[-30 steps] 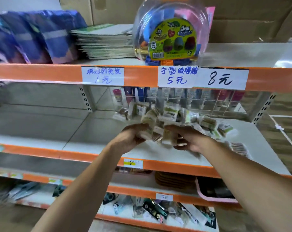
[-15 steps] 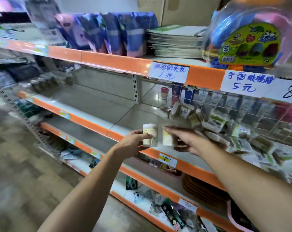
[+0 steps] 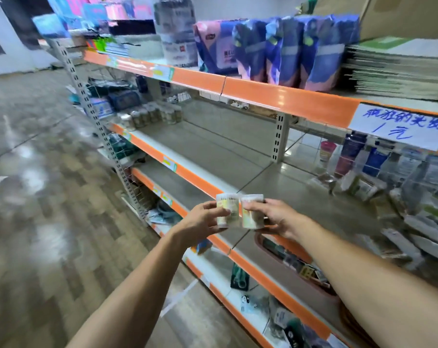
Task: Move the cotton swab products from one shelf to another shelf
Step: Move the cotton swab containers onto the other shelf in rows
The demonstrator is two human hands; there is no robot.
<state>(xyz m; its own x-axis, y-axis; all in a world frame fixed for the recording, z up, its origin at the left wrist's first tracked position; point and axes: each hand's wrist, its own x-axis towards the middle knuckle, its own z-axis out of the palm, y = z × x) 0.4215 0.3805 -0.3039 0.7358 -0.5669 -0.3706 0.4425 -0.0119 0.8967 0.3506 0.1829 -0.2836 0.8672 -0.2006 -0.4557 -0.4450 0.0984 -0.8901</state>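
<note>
The person holds two small cylindrical tubs of cotton swabs side by side in front of the orange-edged middle shelf (image 3: 200, 180), at about the level of its front lip. The left tub (image 3: 228, 209) is upright, with a clear lid and a pale yellow-and-green label; the left hand (image 3: 200, 222) grips it with the thumb across the front of the label and the fingers curled behind. The right tub (image 3: 252, 210) stands touching the first, also upright; the right hand (image 3: 279, 217) grips it from the right side, thumb laid over its upper front. What fills the tubs is too blurred to make out beyond a light mass behind the labels.

Far along the same shelf, at its left end, a row of similar small tubs (image 3: 152, 115) stands in a tight group; their contents are not readable either. The stretch of shelf between that row and the hands shows only grey board. To the right, on the same level, lies a loose heap of flat clear packets (image 3: 363, 189) in front of a wire rack.

The top shelf carries a row of blue and pink soft packs (image 3: 275, 51) and a stack of thin books (image 3: 398, 71), above a handwritten price label (image 3: 398, 126). A brown tray (image 3: 298, 270) holding small packets sits on the shelf below the hands.
</note>
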